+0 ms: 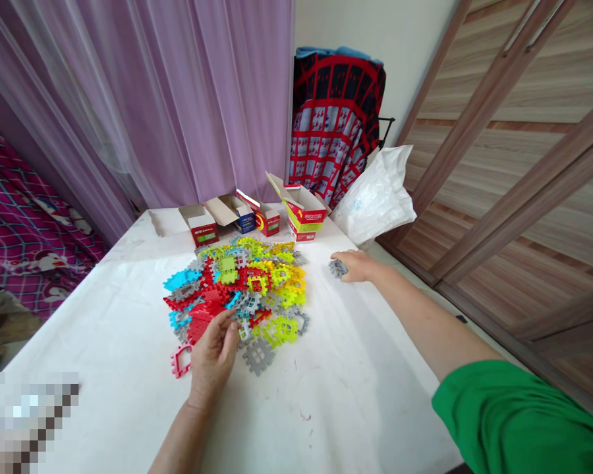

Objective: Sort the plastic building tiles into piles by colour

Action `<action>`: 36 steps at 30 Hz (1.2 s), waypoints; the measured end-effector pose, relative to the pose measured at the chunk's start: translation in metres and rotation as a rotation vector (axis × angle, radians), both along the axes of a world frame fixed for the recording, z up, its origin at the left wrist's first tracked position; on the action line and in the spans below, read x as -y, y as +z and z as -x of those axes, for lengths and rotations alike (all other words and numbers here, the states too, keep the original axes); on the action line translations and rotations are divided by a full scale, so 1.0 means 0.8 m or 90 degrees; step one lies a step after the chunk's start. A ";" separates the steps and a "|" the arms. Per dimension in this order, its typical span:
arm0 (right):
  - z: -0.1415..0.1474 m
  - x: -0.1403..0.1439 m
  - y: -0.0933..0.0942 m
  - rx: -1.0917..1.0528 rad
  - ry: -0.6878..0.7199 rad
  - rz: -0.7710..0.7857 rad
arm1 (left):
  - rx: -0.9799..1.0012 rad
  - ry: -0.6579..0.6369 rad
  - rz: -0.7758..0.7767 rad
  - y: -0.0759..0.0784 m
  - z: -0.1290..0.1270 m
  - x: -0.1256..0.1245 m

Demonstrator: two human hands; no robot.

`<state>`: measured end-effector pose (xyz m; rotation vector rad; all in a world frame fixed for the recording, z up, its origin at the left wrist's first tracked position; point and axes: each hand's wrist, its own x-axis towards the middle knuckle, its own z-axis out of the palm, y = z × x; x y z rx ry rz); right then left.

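A heap of plastic interlocking building pieces in red, yellow-green, yellow, blue and grey lies on the white-covered table. At the heap's near edge, my left hand has its fingers curled toward the thumb. Whatever they may grip there cannot be made out. Close by lie a flat grey windowed piece and a pinkish-red frame piece. Off to the right of the heap, my right hand is closed on grey interlocking pieces, low over the table; their number is unclear.
Behind the heap stand several opened cardboard boxes, among them a red one, a blue one and a taller red-and-yellow one. A white plastic bag sits at the back right corner. Wooden wardrobe doors rise on the right.
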<state>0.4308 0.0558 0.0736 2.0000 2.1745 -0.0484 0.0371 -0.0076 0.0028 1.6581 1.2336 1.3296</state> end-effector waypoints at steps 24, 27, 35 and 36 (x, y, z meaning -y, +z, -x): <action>-0.112 -0.009 -0.038 0.016 -0.098 0.053 | -0.033 -0.004 0.025 -0.004 0.002 0.003; -0.107 -0.006 -0.032 0.022 -0.108 0.059 | -0.036 -0.007 0.015 -0.005 0.002 0.003; -0.022 0.013 -0.013 -0.009 -0.027 -0.004 | -0.008 0.028 -0.024 0.001 0.001 -0.004; -0.007 0.015 -0.017 -0.007 -0.042 -0.001 | -0.004 0.038 -0.032 0.002 0.002 -0.005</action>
